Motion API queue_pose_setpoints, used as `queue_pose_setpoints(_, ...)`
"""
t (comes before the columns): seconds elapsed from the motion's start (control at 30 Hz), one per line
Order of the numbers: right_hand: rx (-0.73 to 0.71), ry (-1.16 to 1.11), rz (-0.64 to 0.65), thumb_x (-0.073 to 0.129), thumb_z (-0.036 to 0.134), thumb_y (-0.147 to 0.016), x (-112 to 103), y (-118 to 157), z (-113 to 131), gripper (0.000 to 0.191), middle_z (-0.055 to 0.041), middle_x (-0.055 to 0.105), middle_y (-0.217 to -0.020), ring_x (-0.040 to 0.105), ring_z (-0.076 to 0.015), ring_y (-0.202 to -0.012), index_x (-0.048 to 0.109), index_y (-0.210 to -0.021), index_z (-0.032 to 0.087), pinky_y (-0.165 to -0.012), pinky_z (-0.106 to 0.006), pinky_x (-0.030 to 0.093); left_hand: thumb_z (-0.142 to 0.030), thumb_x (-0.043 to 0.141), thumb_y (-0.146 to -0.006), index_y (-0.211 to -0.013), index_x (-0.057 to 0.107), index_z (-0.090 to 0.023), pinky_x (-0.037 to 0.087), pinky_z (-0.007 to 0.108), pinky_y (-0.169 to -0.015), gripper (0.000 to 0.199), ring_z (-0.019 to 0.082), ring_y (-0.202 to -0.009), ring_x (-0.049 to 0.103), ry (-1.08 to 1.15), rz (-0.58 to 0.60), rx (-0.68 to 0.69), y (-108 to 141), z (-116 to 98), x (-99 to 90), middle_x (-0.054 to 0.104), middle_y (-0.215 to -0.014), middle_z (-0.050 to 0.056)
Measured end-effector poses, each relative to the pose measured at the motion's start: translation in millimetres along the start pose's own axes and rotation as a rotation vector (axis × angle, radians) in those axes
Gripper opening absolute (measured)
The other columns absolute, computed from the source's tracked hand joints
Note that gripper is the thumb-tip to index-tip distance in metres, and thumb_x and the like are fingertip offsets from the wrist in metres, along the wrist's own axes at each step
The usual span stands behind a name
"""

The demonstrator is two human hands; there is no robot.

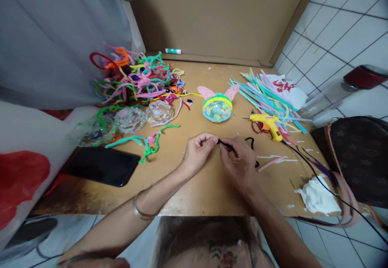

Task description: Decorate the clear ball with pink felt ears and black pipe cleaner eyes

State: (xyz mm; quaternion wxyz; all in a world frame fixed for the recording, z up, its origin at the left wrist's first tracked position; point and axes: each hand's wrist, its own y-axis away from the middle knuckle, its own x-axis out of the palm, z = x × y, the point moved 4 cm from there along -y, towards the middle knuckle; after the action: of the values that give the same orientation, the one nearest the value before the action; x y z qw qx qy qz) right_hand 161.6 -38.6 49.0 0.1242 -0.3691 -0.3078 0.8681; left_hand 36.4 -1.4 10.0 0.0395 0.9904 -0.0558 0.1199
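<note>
The left hand [198, 150] pinches the tip of a thin, fuzzy black stick [226, 144], its thumb and first finger pressed together. The right hand [238, 159] has its fingers curled nearly closed around the same stick, just beside the left fingertips. More black fuzz bends out beyond the right hand; I cannot tell if it is one piece. Straight ahead of the fingers sits a round, shiny, see-through bowl [217, 114] with yellow and blue fuzzy rims and two pink, bumpy ears [206, 93]. Past the right fingers lies a smooth yellow glue gun [266, 121], near a bunch of straight fuzzy sticks [269, 94]. Far to the left of the fingers are a tangled, curly, fuzzy heap [139, 76] and a flat, glossy black phone [103, 166].
</note>
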Motion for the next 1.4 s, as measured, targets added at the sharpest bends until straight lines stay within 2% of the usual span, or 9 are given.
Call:
queue_pose_setpoints(0.13, -0.143, 0.194, -0.018, 0.056, 0.022, -0.09, 4, 3, 7, 0.009, -0.0027, 0.062, -0.068, 0.055, -0.0145, -0.062, 0.064, -0.088, 0.017, -0.058, -0.027, 0.04, -0.049, 0.073, -0.07, -0.069, 0.06, -0.014, 0.033, 0.022, -0.054, 0.037, 0.008, -0.052, 0.044, 0.12, -0.018, -0.048, 3, 3, 4.7, 0.056, -0.057, -0.003)
queue_pose_setpoints(0.23, -0.202, 0.291, -0.035, 0.057, 0.023, -0.091, 5, 4, 8, 0.014, -0.0031, 0.062, -0.065, 0.054, -0.0153, -0.061, 0.063, -0.08, 0.018, -0.057, -0.028, 0.036, -0.048, 0.073, -0.069, -0.066, 0.058, -0.015, 0.028, 0.021, -0.049, 0.037, 0.006, -0.046, 0.037, 0.173, -0.008, -0.077, 4, 6, 7.2, 0.048, -0.049, -0.006)
queue_pose_setpoints(0.4, -0.15, 0.245, -0.018, 0.057, 0.024, -0.09, 5, 3, 2, 0.017, -0.0016, 0.061, -0.063, 0.052, -0.0145, -0.059, 0.063, -0.075, 0.02, -0.057, -0.028, 0.035, -0.047, 0.074, -0.068, -0.065, 0.057, -0.015, 0.018, 0.021, -0.046, 0.036, 0.003, -0.042, 0.027, 0.195, -0.01, -0.113, 4, 9, 6.9, 0.041, -0.046, -0.008)
queue_pose_setpoints(0.67, -0.075, 0.123, 0.005, 0.058, 0.021, -0.087, 1, -1, 1, 0.012, -0.0007, 0.06, -0.063, 0.053, -0.0139, -0.06, 0.065, -0.078, 0.02, -0.059, -0.027, 0.04, -0.046, 0.074, -0.067, -0.064, 0.056, -0.015, 0.018, 0.021, -0.045, 0.036, 0.003, -0.042, 0.026, 0.169, 0.04, -0.118, 3, 2, 7.0, 0.04, -0.047, -0.008)
queue_pose_setpoints(0.9, -0.097, 0.097, -0.015, 0.06, 0.019, -0.083, -4, -3, 1, 0.007, -0.0004, 0.061, -0.066, 0.055, -0.0149, -0.063, 0.065, -0.079, 0.02, -0.061, -0.028, 0.039, -0.043, 0.08, -0.061, -0.068, 0.064, -0.013, 0.02, 0.019, -0.045, 0.035, 0.004, -0.045, 0.032, -0.015, 0.216, -0.179, -4, -13, -1.8, 0.049, -0.052, -0.005)
queue_pose_setpoints(1.1, -0.189, 0.116, 0.053, 0.06, 0.018, -0.085, -4, -1, 2, 0.008, -0.001, 0.063, -0.072, 0.057, -0.0148, -0.068, 0.068, -0.083, 0.02, -0.066, -0.031, 0.034, -0.041, 0.081, -0.06, -0.066, 0.069, -0.013, 0.038, 0.02, -0.057, 0.031, 0.009, -0.059, 0.051, -0.135, 0.383, -0.193, -10, -20, -9.2, 0.064, -0.064, 0.003)
queue_pose_setpoints(1.2, -0.205, 0.093, 0.115, 0.059, 0.018, -0.087, -2, 1, 2, 0.011, -0.0017, 0.063, -0.074, 0.057, -0.0144, -0.069, 0.068, -0.08, 0.02, -0.065, -0.031, 0.034, -0.039, 0.081, -0.061, -0.068, 0.071, -0.013, 0.04, 0.021, -0.059, 0.029, 0.01, -0.06, 0.053, -0.185, 0.439, -0.208, -12, -18, -11.3, 0.066, -0.065, 0.004)
queue_pose_setpoints(1.3, -0.184, 0.041, 0.141, 0.057, 0.018, -0.088, -1, 2, 1, 0.013, -0.0026, 0.061, -0.073, 0.057, -0.0155, -0.07, 0.068, -0.082, 0.02, -0.065, -0.03, 0.039, -0.038, 0.08, -0.061, -0.065, 0.071, -0.013, 0.037, 0.02, -0.056, 0.027, 0.009, -0.057, 0.051, -0.172, 0.425, -0.202, -13, -16, -11.2, 0.064, -0.062, 0.003)
queue_pose_setpoints(1.4, -0.12, -0.015, 0.115, 0.055, 0.016, -0.087, -2, 1, -2, 0.014, -0.0045, 0.063, -0.078, 0.059, -0.0174, -0.075, 0.067, -0.095, 0.019, -0.067, -0.03, 0.046, -0.038, 0.079, -0.062, -0.065, 0.069, -0.013, 0.029, 0.019, -0.049, 0.027, 0.006, -0.05, 0.042, -0.111, 0.313, -0.173, -12, -11, -9.6, 0.057, -0.055, -0.001)
